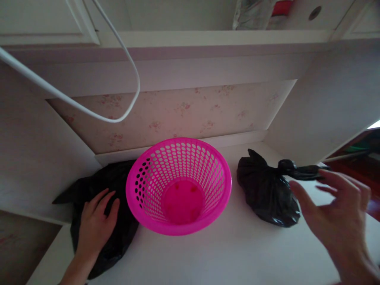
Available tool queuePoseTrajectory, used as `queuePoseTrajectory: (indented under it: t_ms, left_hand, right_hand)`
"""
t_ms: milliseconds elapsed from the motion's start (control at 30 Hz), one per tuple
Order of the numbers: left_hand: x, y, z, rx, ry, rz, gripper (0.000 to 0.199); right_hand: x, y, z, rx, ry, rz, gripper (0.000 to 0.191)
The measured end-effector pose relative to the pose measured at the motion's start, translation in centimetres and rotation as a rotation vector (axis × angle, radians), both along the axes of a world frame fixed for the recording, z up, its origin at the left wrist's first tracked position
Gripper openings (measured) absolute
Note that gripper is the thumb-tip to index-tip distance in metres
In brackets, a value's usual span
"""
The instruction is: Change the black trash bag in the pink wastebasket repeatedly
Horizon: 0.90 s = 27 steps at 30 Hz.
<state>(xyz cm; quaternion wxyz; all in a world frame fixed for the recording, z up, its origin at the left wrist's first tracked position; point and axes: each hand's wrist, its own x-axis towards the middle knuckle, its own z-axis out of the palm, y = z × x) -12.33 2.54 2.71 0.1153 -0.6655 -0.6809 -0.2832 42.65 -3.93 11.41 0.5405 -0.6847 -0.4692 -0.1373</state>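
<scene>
A bright pink perforated plastic basket (pixel 218 198) stands upright on the white surface, between two black plastic bags. My left hand (pixel 99 221) lies on the left black bag (pixel 118 241), fingers stretched out and slightly apart. That bag is spread flat and loose, partly behind the basket's rim. To the right is a smaller, full black bag (pixel 267 194), knotted at its top. My right hand (pixel 338 209) is beside its knot, thumb and fingers apart; the fingertips reach the end of the knotted tail, and whether they touch it I cannot tell.
A white cable (pixel 101 116) hangs in a loop at the upper left. Above is an open white cabinet shelf (pixel 178 39) with a clear plastic package (pixel 253 16) and something red (pixel 282 8). White side panels and a floral back wall (pixel 184 114) enclose the surface.
</scene>
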Motion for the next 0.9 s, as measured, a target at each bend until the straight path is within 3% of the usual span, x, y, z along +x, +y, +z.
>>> queuePoseTrajectory:
  t_ms: [67, 133, 200, 267, 400, 500, 633, 900]
  left_hand:
    - [2.1, -2.1, 0.8, 0.13, -0.044, -0.08, 0.034]
    - [4.3, -4.1, 1.1, 0.196, -0.066, -0.149, 0.023]
    - [6.2, -5.8, 0.8, 0.22, -0.103, -0.193, 0.018]
    - [7.8, -7.4, 0.1, 0.225, -0.18, -0.208, 0.017]
    - [9.5, -9.6, -1.5, 0.197, -0.348, -0.209, 0.014]
    - [9.9, -10.5, -2.0, 0.162, -0.416, -0.219, 0.012]
    - [9.9, -10.6, -2.4, 0.116, -0.499, -0.215, 0.012]
    - [11.0, -10.3, -4.1, -0.024, -0.605, -0.316, 0.013]
  right_hand:
    - [2.0, 2.0, 1.8, -0.126, -0.353, -0.035, 0.077]
    - [3.8, 4.4, 2.7, -0.285, -0.498, 0.006, 0.084]
    - [5.3, 6.8, 2.5, -0.489, -0.43, 0.123, 0.102]
    - [6.4, 8.8, 1.3, -0.711, -0.234, 0.323, 0.104]
    - [7.4, 11.1, -1.9, -0.929, 0.097, 0.597, 0.079]
    - [7.8, 11.8, -3.5, -0.961, 0.126, 0.643, 0.053]
    - [8.5, 12.0, -3.2, -0.948, 0.094, 0.617, 0.011]
    - [8.5, 9.7, 0.4, -0.786, -0.02, 0.548, 0.022]
